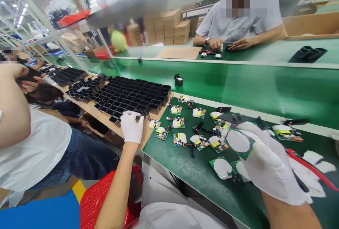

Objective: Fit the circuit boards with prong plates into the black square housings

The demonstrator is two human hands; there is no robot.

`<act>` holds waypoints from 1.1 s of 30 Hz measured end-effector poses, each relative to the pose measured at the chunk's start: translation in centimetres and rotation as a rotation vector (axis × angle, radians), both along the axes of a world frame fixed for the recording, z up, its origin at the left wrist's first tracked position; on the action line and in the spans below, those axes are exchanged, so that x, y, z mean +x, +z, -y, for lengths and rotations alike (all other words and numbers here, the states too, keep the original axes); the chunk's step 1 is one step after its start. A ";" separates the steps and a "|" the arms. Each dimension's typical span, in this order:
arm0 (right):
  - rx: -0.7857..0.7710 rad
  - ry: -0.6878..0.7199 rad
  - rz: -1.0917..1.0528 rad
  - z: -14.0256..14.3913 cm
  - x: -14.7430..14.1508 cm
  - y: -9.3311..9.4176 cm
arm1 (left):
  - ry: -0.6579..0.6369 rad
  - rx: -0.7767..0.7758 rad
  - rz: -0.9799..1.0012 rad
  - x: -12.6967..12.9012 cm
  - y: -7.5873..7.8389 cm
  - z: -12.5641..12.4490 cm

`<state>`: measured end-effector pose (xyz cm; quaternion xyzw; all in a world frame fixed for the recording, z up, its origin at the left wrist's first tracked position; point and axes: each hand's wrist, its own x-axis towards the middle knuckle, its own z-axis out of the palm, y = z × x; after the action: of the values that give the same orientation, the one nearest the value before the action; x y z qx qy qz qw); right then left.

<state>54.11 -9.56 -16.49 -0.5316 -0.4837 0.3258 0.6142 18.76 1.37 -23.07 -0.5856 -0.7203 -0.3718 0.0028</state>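
Observation:
My left hand [132, 126], in a white glove, is at the near edge of a block of open-topped black plastic cases [127, 93]. Its fingers bend over one black case [138, 117] in the front row, and the glove partly hides it. On the right, my gloved right hand [267, 162] is closed on a green circuit board [239, 141] with a white pad on its face. Beneath and beside it, more circuit boards [181, 139] with yellow and white parts and short black leads lie on the green tabletop [169, 156].
Red-handled pliers [312, 169] and white cloth pieces [312, 156] lie at the right. One filled case [179, 80] stands on the green conveyor belt [212, 77]. Across it a co-worker [238, 24] works with both hands. Another person [34, 140] sits at left, near a red stool [100, 197].

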 end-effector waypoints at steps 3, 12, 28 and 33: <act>0.016 0.081 -0.032 0.4 0.0 0.0 | -0.046 0.067 -0.003 0.7 1.7 4.1; 0.094 0.156 -0.018 1.6 -1.3 -0.3 | -0.818 -0.082 0.215 8.6 -0.6 17.5; -0.057 0.122 0.004 10.2 -2.6 -4.8 | -0.821 -0.139 0.334 10.8 -4.7 17.1; -0.164 0.214 -0.078 11.5 -2.7 -5.7 | -0.905 -0.202 0.458 10.1 -2.9 17.3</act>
<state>51.37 -21.03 -22.16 -0.5123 -0.4850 0.4483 0.5489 28.86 -15.91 -25.96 -0.7394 -0.4095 -0.3831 -0.3726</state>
